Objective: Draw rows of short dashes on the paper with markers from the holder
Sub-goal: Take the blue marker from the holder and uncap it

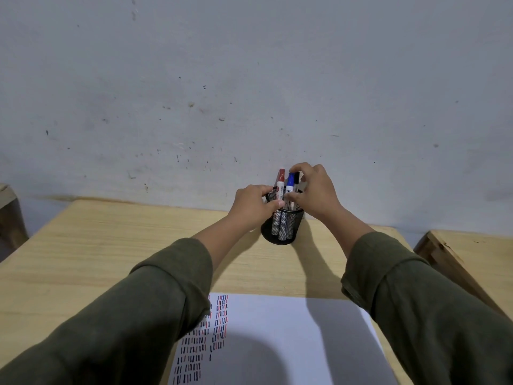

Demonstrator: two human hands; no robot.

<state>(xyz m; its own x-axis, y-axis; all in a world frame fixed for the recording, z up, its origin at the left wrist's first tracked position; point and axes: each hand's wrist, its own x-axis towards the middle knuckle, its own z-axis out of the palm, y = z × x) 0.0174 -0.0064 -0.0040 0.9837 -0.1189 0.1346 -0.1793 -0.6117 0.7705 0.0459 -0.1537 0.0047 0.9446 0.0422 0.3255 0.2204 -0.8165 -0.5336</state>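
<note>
No legible text is showing. The white barrels of the red-capped marker and the blue-capped marker are carrying dark print — too small and blurred to read, and partly covered by fingers. The paper is bearing only short dashes in red, blue and black — no letters or numbers. No brand or sign is appearing on the mesh holder.
</note>
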